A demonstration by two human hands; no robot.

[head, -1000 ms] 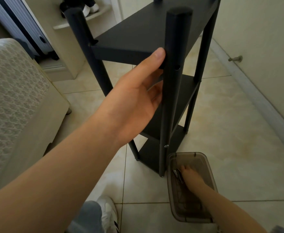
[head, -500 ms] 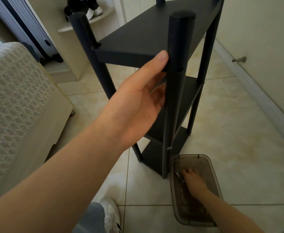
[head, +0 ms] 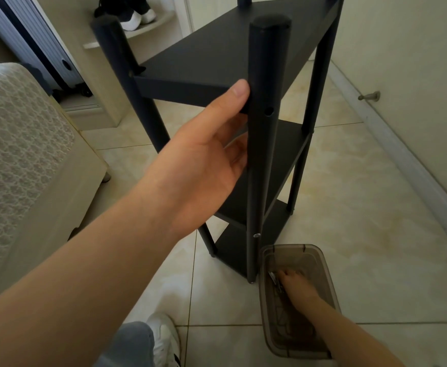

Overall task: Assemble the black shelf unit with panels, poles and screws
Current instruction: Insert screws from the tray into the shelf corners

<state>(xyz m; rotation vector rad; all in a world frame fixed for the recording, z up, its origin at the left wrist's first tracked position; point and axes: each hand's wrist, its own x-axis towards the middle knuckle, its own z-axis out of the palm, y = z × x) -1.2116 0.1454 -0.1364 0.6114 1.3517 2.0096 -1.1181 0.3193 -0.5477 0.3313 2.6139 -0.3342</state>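
One slip of our left hand (head: 206,165) gripping the pole (head: 262,154) could drop the unscrewed panel (head: 230,49); our right hand (head: 295,283), in the box (head: 323,260), hides its grasp.

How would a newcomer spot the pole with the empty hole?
Find the black shelf unit on the tiled floor. Take its pole nearest the camera. Only this one is gripped by the left hand, with an open hole near the thumb.
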